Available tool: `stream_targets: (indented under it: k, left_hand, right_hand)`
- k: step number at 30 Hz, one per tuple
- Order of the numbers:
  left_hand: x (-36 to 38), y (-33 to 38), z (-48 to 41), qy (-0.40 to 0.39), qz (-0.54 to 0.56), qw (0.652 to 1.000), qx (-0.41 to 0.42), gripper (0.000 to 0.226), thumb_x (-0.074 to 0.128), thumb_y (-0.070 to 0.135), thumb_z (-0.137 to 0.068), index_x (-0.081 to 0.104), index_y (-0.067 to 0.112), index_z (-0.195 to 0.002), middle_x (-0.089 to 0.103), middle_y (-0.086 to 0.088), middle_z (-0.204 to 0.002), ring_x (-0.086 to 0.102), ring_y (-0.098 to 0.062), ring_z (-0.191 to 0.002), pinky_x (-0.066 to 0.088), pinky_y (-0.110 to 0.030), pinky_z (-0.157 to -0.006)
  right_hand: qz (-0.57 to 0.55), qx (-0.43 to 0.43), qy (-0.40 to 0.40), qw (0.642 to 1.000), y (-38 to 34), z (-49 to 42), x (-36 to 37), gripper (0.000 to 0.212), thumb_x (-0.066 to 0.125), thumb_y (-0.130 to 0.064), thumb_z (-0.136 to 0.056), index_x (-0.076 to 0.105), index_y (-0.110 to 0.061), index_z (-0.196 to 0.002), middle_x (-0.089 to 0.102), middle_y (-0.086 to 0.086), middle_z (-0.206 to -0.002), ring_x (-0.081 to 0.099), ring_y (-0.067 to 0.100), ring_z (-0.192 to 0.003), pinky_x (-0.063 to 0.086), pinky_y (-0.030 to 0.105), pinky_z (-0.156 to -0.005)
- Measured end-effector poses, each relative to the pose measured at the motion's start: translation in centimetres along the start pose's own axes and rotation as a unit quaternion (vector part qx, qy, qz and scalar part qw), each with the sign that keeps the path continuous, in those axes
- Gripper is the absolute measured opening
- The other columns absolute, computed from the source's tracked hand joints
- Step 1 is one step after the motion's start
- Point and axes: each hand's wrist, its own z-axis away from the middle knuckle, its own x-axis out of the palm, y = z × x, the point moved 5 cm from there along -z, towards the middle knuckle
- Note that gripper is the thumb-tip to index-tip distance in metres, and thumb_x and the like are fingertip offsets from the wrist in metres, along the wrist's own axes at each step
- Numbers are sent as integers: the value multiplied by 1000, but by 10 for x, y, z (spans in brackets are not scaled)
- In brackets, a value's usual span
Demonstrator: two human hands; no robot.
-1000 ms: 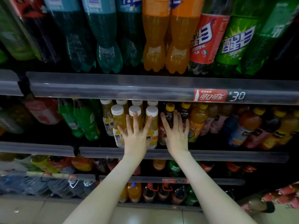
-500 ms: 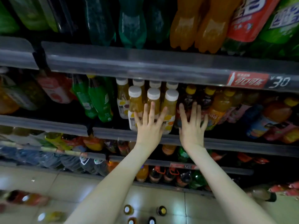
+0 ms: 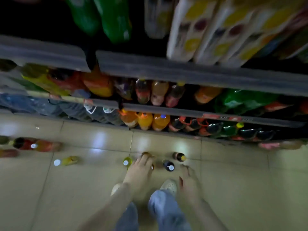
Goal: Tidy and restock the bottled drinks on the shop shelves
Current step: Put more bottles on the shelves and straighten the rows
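The view is blurred and looks down at the tiled floor in front of the shelves. Several small bottles stand there: a yellow-green one with a white cap (image 3: 126,161), a brown one (image 3: 146,154), a dark one with a white cap (image 3: 168,165) and a dark one with a yellow cap (image 3: 179,156). My left hand (image 3: 140,170) reaches down with straight fingers lying over the brown bottle. My right hand (image 3: 189,180) hangs with fingers spread and holds nothing, just right of the dark white-capped bottle.
A yellow bottle (image 3: 67,161) stands alone further left, and red and dark bottles (image 3: 33,145) stand at the left edge. The lower shelves hold orange bottles (image 3: 144,121) and dark ones behind grey rails (image 3: 191,74). My shoes (image 3: 169,185) are below the hands.
Both hands have left the white-capped juice bottles on the middle shelf and dropped towards the floor. The view has swung down from the shelf to the floor bottles.
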Motion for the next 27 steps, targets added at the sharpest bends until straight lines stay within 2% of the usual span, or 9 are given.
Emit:
stream_targets:
  k: [3, 4, 6, 10, 14, 16, 19, 22, 27]
  left_hand:
    - [93, -78, 16, -85, -2, 994, -67, 54, 50, 17, -90, 36, 20, -142, 35, -1, -145, 39, -20, -128, 35, -27, -101]
    - [122, -101, 20, -108, 17, 990, -91, 57, 45, 15, -91, 29, 22, -145, 28, 1, -148, 33, -20, -131, 33, -28, -103]
    - [176, -141, 26, -112, 44, 985, -125, 56, 43, 13, -90, 29, 23, -143, 27, 3, -148, 31, -19, -132, 33, -28, -102]
    - [272, -196, 29, -102, 50, 977, -180, 47, 39, 19, -95, 33, 26, -141, 30, 5, -147, 28, -16, -137, 29, -25, -102]
    - [352, -233, 31, -133, 75, 955, -256, 51, 41, 19, -95, 31, 26, -145, 28, 2, -149, 33, -21, -132, 36, -36, -95]
    - [380, -245, 32, -137, 94, 947, -274, 57, 43, 17, -94, 27, 30, -147, 25, 2, -150, 33, -21, -132, 35, -39, -97]
    - [394, -250, 35, -104, 109, 946, -287, 56, 45, 18, -93, 31, 32, -145, 29, 5, -147, 35, -20, -130, 35, -41, -97]
    - [377, -240, 36, -53, 181, 953, -238, 51, 51, 18, -92, 39, 21, -141, 37, -2, -143, 38, -24, -129, 31, -37, -97]
    - [281, -195, 40, -30, 235, 966, -105, 79, 70, 23, -81, 30, 17, -148, 38, -5, -147, 42, -26, -129, 33, -32, -102]
  right_hand:
    - [-4, 53, -77, 996, 12, -11, 107, 52, 32, -25, -103, 17, -17, -152, 28, 3, -155, 28, 14, -141, 22, 22, -111]
    - [-4, 64, -102, 993, 15, -16, 140, 52, 26, -27, -103, 16, -16, -153, 25, 5, -157, 26, 14, -142, 20, 23, -113]
    - [43, 64, -131, 988, 18, -32, 201, 57, 12, -33, -99, 9, -15, -153, 21, 5, -158, 23, 14, -144, 17, 23, -115]
    - [-8, 72, -135, 988, 20, -82, 290, 61, 46, -17, -99, 16, -12, -152, 29, 9, -153, 32, 20, -139, 26, 23, -109]
    - [-75, 39, -79, 993, 23, -140, 344, 68, 58, -15, -95, 21, -17, -152, 36, 14, -145, 40, 31, -130, 35, 34, -103]
    - [-47, 24, -48, 997, 25, -170, 365, 55, 57, -24, -96, 35, -16, -145, 45, 20, -135, 47, 37, -121, 41, 40, -94]
    - [0, 8, -29, 1000, 25, -198, 375, 31, 51, -27, -98, 50, -12, -125, 57, 21, -109, 59, 40, -96, 46, 40, -71]
    - [-12, -16, -11, 1000, 19, -189, 349, 12, 52, -26, -96, 48, -16, -101, 62, 10, -89, 62, 33, -79, 47, 37, -58]
    - [-56, -83, 45, 994, -24, -101, 231, 16, 60, -36, -89, 49, -25, -87, 54, -11, -68, 58, 22, -67, 37, 30, -56]
